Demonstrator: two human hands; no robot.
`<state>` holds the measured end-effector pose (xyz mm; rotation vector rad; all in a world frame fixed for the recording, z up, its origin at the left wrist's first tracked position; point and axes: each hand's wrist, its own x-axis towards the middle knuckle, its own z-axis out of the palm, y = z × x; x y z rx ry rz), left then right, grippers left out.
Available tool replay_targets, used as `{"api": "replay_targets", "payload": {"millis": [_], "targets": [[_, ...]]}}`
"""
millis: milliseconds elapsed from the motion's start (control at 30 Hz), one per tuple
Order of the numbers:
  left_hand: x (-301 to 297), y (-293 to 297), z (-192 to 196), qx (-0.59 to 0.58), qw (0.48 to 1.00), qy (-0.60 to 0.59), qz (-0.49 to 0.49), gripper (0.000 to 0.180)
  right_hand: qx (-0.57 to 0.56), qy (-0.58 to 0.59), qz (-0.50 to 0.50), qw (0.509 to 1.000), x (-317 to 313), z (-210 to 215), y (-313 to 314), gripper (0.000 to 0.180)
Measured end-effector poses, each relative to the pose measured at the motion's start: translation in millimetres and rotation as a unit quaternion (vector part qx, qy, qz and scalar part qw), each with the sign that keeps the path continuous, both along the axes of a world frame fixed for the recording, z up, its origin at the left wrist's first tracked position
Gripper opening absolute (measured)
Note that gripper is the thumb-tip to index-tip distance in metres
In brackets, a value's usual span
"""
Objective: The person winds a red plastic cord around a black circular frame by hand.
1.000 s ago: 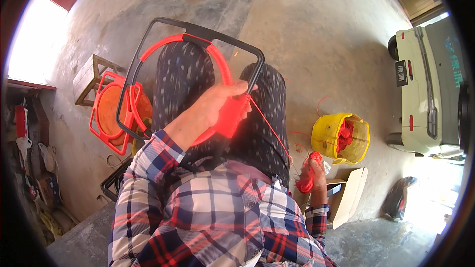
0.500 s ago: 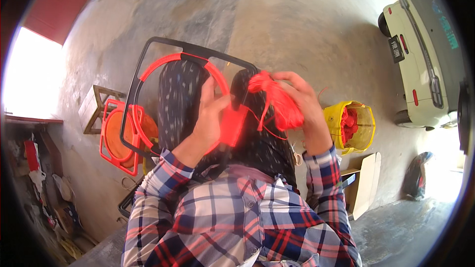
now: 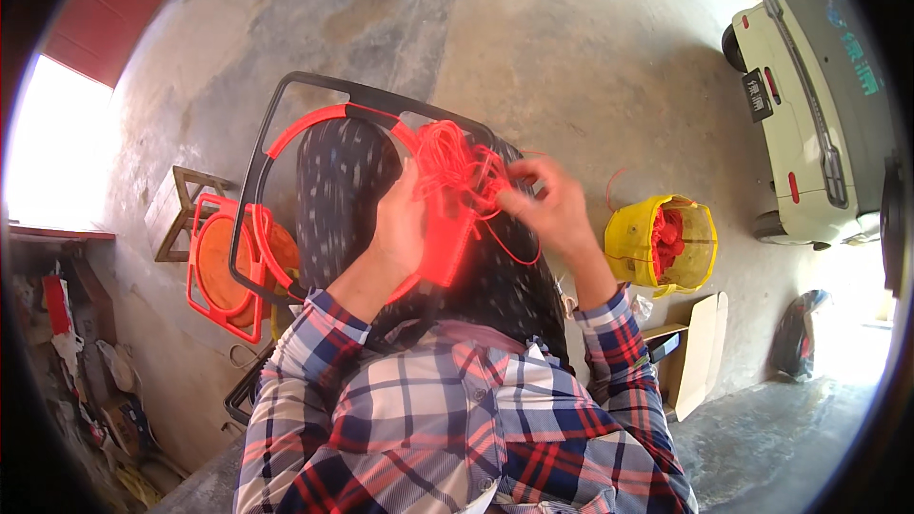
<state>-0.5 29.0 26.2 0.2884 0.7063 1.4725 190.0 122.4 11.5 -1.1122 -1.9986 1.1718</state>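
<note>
Across my thighs rests a black metal frame [image 3: 263, 154] with rounded corners and an inner ring partly wrapped in red cord. My left hand [image 3: 392, 228] is closed at the ring's right side, beside a woven red section [image 3: 446, 252]. A loose bundle of red cord [image 3: 444, 157] lies against that side of the frame, touching or close to the left fingertips. My right hand [image 3: 554, 209] has its fingers closed on strands at the bundle's right edge, slightly blurred. A cord loop hangs below it. The left fingertips are partly hidden.
Right of my legs stands a yellow bucket [image 3: 628, 246] holding red cord. Next to it is an open cardboard box [image 3: 700, 362]. On the left are a red-and-orange frame [image 3: 228, 257] and a wooden stool [image 3: 169, 219]. A light-coloured vehicle [image 3: 809, 143] is parked at far right.
The red cord bundle has moved left from my right hand onto the frame beside my left hand, spreading looser. My right hand has shifted slightly left and down, its fingers now among the strands.
</note>
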Motion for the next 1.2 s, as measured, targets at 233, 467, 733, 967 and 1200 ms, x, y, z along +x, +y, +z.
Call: {"api": "replay_targets", "payload": {"millis": [233, 467, 733, 967, 1200], "targets": [[1, 3, -16, -0.011, 0.999, -0.045, -0.011, 0.073, 0.091, 0.007, 0.073, 0.993, 0, -7, -16, 0.052], [6, 4, 4, -0.043, 0.996, 0.034, -0.067, 0.07, 0.033, 0.148, -0.084, 0.985, -2, -24, -23, 0.024], [-3, -2, -11, -0.169, 0.969, 0.12, -0.138, 0.026, -0.142, 0.454, -0.096, 0.874, 35, 5, -15, 0.032], [-11, -2, -13, -0.179, 0.953, 0.18, -0.165, 0.021, -0.359, 0.582, 0.035, 0.729, 103, 63, -78, 0.059], [-13, 4, -4, -0.214, 0.953, 0.165, -0.138, 0.026, -0.362, 0.52, 0.106, 0.766, 190, 78, -119, 0.061]]}}
